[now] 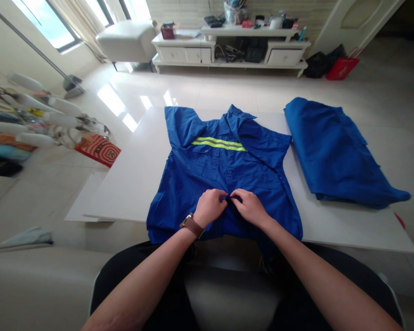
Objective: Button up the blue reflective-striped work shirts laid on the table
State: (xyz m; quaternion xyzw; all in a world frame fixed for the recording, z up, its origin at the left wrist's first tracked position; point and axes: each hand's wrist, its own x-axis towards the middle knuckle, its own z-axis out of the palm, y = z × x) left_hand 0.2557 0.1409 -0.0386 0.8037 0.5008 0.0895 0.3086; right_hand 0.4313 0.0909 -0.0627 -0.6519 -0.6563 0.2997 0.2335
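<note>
A blue work shirt (203, 184) with a yellow-green and grey reflective stripe (219, 144) lies front up on the white table (124, 184), its collar pointing away from me. My left hand (210, 205), with a brown-strapped watch on the wrist, pinches the front placket below a visible button (229, 172). Close beside it, my right hand (249, 207) pinches the same placket, lifting a bit of cloth between the two sets of fingertips. Whether a button sits under the fingers is hidden. The shirt's lower hem hangs over the near table edge.
Folded blue cloth (334, 156) lies on the table's right side. A red patterned box (98, 149) and a rack of white rollers (55, 117), blurred, stand at the left. Across the floor are a white TV cabinet (182, 54), a stool (126, 41) and a red bag (343, 67).
</note>
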